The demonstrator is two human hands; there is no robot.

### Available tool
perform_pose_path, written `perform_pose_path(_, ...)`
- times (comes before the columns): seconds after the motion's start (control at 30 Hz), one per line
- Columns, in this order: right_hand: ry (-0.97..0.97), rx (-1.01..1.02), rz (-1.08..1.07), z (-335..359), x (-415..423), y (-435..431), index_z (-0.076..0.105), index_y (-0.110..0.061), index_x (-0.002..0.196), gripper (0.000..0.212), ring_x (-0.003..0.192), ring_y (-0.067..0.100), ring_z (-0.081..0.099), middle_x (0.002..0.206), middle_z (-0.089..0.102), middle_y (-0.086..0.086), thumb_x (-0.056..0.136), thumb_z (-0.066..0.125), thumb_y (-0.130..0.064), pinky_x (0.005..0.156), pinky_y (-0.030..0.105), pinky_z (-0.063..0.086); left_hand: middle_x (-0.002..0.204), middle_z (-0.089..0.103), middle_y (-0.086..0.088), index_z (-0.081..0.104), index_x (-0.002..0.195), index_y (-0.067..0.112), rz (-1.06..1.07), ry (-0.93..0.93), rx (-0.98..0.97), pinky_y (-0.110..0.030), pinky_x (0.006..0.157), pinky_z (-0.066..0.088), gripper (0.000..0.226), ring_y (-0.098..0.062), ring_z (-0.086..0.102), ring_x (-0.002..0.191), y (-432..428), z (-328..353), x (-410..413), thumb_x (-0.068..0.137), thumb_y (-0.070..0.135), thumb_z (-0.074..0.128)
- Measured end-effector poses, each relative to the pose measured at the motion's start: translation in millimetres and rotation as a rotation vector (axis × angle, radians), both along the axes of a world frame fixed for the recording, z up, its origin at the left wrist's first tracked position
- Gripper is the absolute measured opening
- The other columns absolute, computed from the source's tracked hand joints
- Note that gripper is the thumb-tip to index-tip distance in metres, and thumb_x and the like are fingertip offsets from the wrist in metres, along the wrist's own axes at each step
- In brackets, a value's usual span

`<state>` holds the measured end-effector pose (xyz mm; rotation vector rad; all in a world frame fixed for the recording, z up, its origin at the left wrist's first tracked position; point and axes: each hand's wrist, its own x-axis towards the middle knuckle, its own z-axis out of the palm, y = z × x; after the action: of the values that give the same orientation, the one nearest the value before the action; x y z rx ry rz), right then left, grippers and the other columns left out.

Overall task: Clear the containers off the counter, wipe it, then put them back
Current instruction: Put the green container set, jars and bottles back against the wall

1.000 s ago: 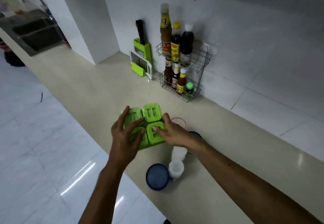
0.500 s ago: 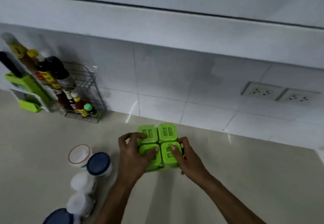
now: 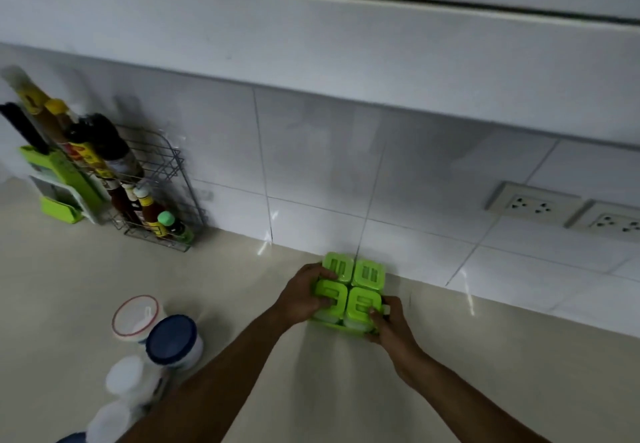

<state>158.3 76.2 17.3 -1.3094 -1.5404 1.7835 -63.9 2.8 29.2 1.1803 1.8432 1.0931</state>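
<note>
A green spice container set (image 3: 349,286), several small lidded jars in a green tray, sits against the tiled wall on the beige counter (image 3: 242,304). My left hand (image 3: 299,295) grips its left side with fingers over a near lid. My right hand (image 3: 389,321) holds its near right corner, thumb on the lid. Left of my arms stand a red-rimmed white tub (image 3: 136,316), a blue-lidded white jar (image 3: 175,340) and two small white jars (image 3: 126,378) partly hidden by my left forearm.
A wire rack (image 3: 159,200) of sauce bottles stands against the wall at the left, beside a green knife holder (image 3: 62,186). Two wall sockets (image 3: 533,202) sit on the tiles at the right. Overhead a cabinet edge juts out.
Both hands carried the green container set rightward and back along the counter until it reached the wall. The other jars stayed behind on the left.
</note>
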Motion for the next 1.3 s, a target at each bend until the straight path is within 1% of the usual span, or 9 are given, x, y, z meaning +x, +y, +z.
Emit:
perform_pose_path(0.3,0.018,-0.021,-0.110,-29,-18,27,0.055,-0.016,0.129,0.027,0.090,0.027,0.065,0.122,0.068,0.029,0.105,0.057,-0.007,0.076,0.039,0.054,0.150,0.061,0.015,0.072,0.120,0.042,-0.061,-0.066,0.045,-0.052,0.115,0.053,0.047,-0.018,0.061,0.139,37,-61,-25,0.075,0.032,0.082)
perform_pose_path(0.43,0.032,-0.017,-0.176,-32,-18,30,0.056,-0.014,0.135,0.031,0.093,0.031,0.065,0.122,0.067,0.030,0.104,0.059,-0.007,0.075,0.039,0.055,0.166,0.038,0.021,0.070,0.131,0.035,-0.109,-0.047,0.018,-0.017,0.120,0.038,0.050,0.006,0.036,0.150,44,-49,-21,0.091,0.009,0.081)
perform_pose_path(0.57,0.030,-0.030,-0.208,-35,-18,32,0.060,-0.017,0.136,0.034,0.094,0.032,0.068,0.125,0.066,0.031,0.103,0.063,-0.011,0.076,0.040,0.057,0.176,0.031,-0.007,0.065,0.126,0.049,-0.124,-0.068,0.005,-0.030,0.130,0.032,0.049,-0.011,0.021,0.165,47,-48,-24,0.093,0.017,0.080)
perform_pose_path(0.67,0.044,-0.083,-0.299,-24,-23,23,0.053,-0.020,0.147,0.047,0.106,0.031,0.069,0.134,0.064,0.021,0.102,0.065,-0.020,0.086,0.042,0.059,0.174,0.033,-0.008,0.066,0.135,0.036,-0.160,0.012,0.053,-0.017,0.125,0.024,0.043,-0.011,0.012,0.166,42,-40,-22,0.097,0.018,0.079)
perform_pose_path(0.73,0.062,-0.205,-0.445,-15,-28,10,0.038,-0.019,0.157,0.062,0.100,0.028,0.067,0.131,0.060,0.012,0.103,0.064,-0.030,0.097,0.050,0.058,0.166,0.038,-0.002,0.070,0.137,0.027,-0.085,0.101,0.096,-0.005,0.118,0.023,0.038,-0.011,0.017,0.164,30,-32,-17,0.100,0.022,0.076)
perform_pose_path(0.83,0.002,-0.346,-0.525,-4,-36,-24,0.045,-0.007,0.145,0.049,0.081,0.032,0.063,0.100,0.055,0.013,0.105,0.059,-0.033,0.086,0.054,0.060,0.153,0.060,-0.009,0.077,0.129,0.021,0.088,0.182,0.152,-0.023,0.121,0.041,0.040,-0.017,0.047,0.153,-5,-18,-11,0.097,0.041,0.063)
perform_pose_path(1.03,-0.215,0.013,0.234,13,-100,-116,0.071,-0.022,0.104,0.013,0.075,0.021,0.077,0.105,0.075,0.007,0.097,0.067,-0.012,0.064,0.034,0.053,0.124,0.070,0.001,0.077,0.121,0.020,0.149,0.445,0.103,-0.027,0.099,0.058,0.027,-0.016,0.070,0.112,-124,9,-43,0.098,0.017,0.063)
perform_pose_path(1.2,-0.214,0.381,0.663,27,-180,-169,0.057,-0.035,0.131,0.054,0.103,0.006,0.065,0.134,0.057,-0.012,0.086,0.081,-0.016,0.085,0.012,0.050,0.116,0.074,0.000,0.081,0.111,0.020,0.315,0.638,-0.034,-0.031,0.081,0.062,0.044,-0.021,0.072,0.103,-212,48,-103,0.077,-0.005,0.067)
perform_pose_path(1.3,-0.260,0.636,0.853,27,-219,-191,0.037,-0.037,0.154,0.088,0.135,0.011,0.049,0.152,0.037,-0.013,0.081,0.081,-0.014,0.111,0.022,0.045,0.131,0.067,-0.004,0.076,0.118,0.025,0.364,0.706,-0.204,-0.036,0.075,0.054,0.057,-0.036,0.065,0.115,-239,65,-152,0.069,-0.005,0.075)
